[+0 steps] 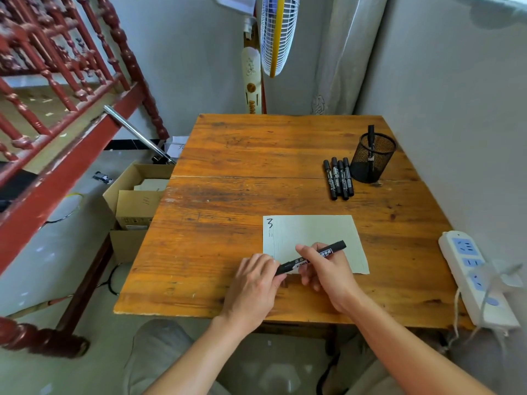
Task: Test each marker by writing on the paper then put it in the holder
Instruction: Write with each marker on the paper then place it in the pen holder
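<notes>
A black marker (328,251) lies slanted across both my hands above the near edge of the pale paper (310,232). My left hand (256,283) grips its lower left end, and my right hand (325,272) holds its middle. The paper bears a black "3" (269,222) at its top left corner. Several more black markers (338,178) lie side by side on the wooden table (228,195), just left of the black mesh holder (372,159). One marker (370,138) stands upright inside the holder.
A white power strip (476,277) with cords lies along the table's right edge. A standing fan (273,35) is behind the table. Cardboard boxes (134,203) sit on the floor to the left, beside a red wooden frame (57,155).
</notes>
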`<action>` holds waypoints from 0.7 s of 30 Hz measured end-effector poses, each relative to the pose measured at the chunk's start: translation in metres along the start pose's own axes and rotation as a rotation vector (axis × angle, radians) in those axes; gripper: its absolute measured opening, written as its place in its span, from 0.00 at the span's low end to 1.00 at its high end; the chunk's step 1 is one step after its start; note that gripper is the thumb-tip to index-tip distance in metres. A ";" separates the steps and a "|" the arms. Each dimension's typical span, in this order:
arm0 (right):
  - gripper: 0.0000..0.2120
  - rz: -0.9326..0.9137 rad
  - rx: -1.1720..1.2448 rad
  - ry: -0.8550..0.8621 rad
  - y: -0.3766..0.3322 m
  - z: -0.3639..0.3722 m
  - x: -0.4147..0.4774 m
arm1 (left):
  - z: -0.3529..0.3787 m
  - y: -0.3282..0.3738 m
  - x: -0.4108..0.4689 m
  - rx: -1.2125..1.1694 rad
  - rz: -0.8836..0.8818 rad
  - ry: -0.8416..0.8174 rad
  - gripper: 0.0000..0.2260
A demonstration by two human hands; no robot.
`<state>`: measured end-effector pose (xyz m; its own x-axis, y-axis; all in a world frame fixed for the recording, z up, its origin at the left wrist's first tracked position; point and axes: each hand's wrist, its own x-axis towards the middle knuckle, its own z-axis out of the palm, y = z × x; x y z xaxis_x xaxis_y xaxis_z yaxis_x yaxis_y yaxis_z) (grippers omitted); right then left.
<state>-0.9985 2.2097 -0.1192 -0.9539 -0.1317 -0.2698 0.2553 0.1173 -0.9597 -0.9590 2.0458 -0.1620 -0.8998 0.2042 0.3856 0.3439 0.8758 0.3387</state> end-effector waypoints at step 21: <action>0.17 0.056 0.320 0.034 0.007 -0.002 0.004 | -0.001 0.025 0.003 -0.707 -0.234 -0.159 0.17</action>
<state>-1.0003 2.2116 -0.1270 -0.9402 -0.0997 -0.3256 0.3393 -0.1927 -0.9207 -0.9527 2.0676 -0.1519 -0.9799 0.1553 0.1256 0.1812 0.4264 0.8862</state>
